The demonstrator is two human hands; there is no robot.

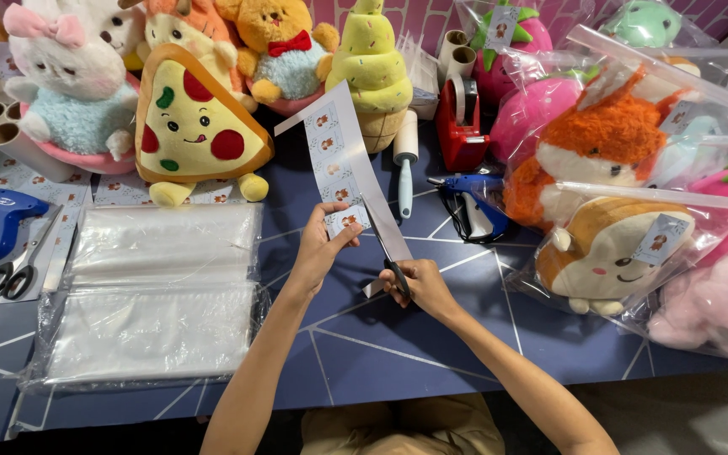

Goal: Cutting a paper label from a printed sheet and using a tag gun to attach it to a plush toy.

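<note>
Gripping glossy label strip (336, 160), left hand (320, 246); right hand (419, 285), steel scissors (387, 238).

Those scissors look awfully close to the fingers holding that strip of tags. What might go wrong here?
1. The left hand pinches the paper strip right beside the scissors worked by the right hand; a slip could nick a fingertip.
2. The strip stands long and unsupported above the cut, so it may flop or twist and the cut could run crooked through a printed tag.
</note>
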